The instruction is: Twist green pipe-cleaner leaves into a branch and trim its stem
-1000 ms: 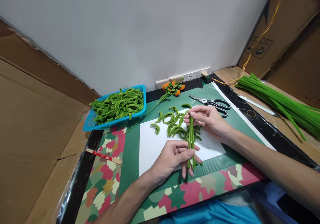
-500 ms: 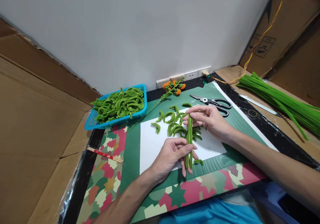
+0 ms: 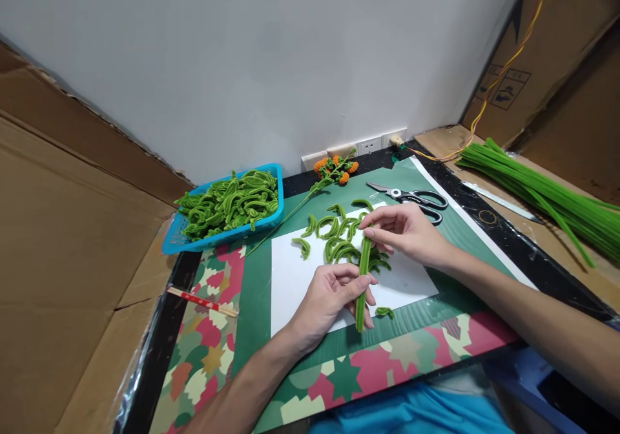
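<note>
Green fuzzy pipe cleaners (image 3: pixel 364 263), laid side by side in a narrow strip, are held between my two hands above a white sheet (image 3: pixel 295 292). My left hand (image 3: pixel 336 295) pinches the strip low down, thumb on top and fingers beneath. At the upper end, my right hand (image 3: pixel 400 230) grips it between thumb and fingertips. Several short curled green pieces (image 3: pixel 334 250) lie on the sheet behind and beneath the strip, some hidden by my hands. One small curled piece (image 3: pixel 385 312) rests at the sheet's front edge.
A blue basket (image 3: pixel 279 195) full of bent green pieces stands at left, with an orange-flowered stem (image 3: pixel 334 172) beside it. Scissors (image 3: pixel 411 198) lie behind my right hand. Long green pipe cleaners (image 3: pixel 537 192) are bundled at right. Chopsticks in a red wrapper (image 3: pixel 202 301) lie at left.
The lower ends of the pipe cleaners, apart before, now lie together. The strip has tilted, its bottom shifting slightly left, and my right hand's fingers have drawn closer around its top.
</note>
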`<state>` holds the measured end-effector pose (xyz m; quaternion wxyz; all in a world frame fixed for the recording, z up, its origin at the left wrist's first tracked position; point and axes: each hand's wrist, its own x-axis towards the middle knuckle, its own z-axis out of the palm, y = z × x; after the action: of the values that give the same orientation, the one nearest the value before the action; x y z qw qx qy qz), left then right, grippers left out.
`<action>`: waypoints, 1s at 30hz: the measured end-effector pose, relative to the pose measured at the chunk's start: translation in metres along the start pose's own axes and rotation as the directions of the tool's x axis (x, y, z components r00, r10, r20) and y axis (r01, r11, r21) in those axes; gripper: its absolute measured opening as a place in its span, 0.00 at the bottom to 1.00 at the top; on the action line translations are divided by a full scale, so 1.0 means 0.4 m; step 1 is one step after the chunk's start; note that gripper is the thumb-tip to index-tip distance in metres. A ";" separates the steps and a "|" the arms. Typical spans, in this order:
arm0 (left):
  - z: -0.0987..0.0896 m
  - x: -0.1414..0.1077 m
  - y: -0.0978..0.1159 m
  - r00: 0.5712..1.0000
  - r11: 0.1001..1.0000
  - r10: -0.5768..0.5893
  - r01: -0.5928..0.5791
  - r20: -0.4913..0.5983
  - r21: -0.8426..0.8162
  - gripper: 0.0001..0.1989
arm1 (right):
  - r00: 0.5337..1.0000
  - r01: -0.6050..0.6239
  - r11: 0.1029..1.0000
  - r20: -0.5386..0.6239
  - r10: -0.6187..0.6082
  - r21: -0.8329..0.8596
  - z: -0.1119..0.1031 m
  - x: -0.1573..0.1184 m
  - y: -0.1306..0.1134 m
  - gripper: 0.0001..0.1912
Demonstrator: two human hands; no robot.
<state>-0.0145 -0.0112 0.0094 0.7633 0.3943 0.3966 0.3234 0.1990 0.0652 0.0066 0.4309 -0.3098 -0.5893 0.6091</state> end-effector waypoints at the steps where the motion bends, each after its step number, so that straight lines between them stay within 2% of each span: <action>1: 0.000 0.000 0.000 1.000 1.000 0.000 0.000 0.000 0.002 0.17 | 1.000 0.007 1.000 -0.005 -0.007 0.000 -0.001 0.000 0.000 0.15; 5: 0.002 0.001 0.002 1.000 0.999 -0.014 0.013 0.020 0.035 0.17 | 0.995 0.030 0.999 -0.095 -0.032 -0.022 0.001 0.001 -0.002 0.15; 9: 0.001 0.002 0.002 1.000 0.996 -0.023 0.023 0.007 0.086 0.19 | 0.970 0.106 0.994 -0.217 -0.111 -0.035 0.002 0.003 -0.011 0.15; 12: -0.004 0.004 -0.003 1.000 0.997 0.002 0.000 -0.026 0.081 0.21 | 0.958 0.150 0.989 -0.245 -0.150 -0.020 -0.001 0.002 -0.017 0.14; 16: -0.007 0.006 -0.003 0.985 0.996 0.082 -0.075 -0.152 0.053 0.21 | 0.955 0.174 0.985 -0.241 -0.172 -0.013 -0.005 -0.003 -0.020 0.13; 19: -0.007 0.007 0.008 0.945 0.986 0.169 -0.162 -0.280 0.048 0.20 | 0.950 0.181 0.982 -0.251 -0.186 -0.046 -0.007 -0.005 -0.019 0.13; 23: -0.019 0.007 0.029 0.840 0.952 0.299 -0.298 -0.453 0.075 0.19 | 0.974 0.148 0.978 -0.150 -0.170 -0.147 -0.010 -0.005 -0.017 0.13; 26: -0.035 0.010 0.042 0.765 0.921 0.381 -0.363 -0.519 0.142 0.19 | 0.998 0.070 0.990 0.007 -0.070 -0.122 -0.007 -0.008 -0.015 0.15; 28: -0.043 0.013 0.046 0.736 0.908 0.412 -0.382 -0.537 0.172 0.20 | 0.994 -0.004 0.998 0.112 0.011 -0.061 0.001 -0.014 -0.015 0.15; 30: -0.048 0.014 0.046 0.726 0.905 0.419 -0.386 -0.545 0.181 0.21 | 0.979 -0.067 0.997 0.192 0.074 -0.042 0.013 -0.022 -0.017 0.16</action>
<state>-0.0316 0.0087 0.0161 0.5091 0.3761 0.5206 0.5730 0.1993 0.0546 0.0125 0.3442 -0.2774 -0.6278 0.6406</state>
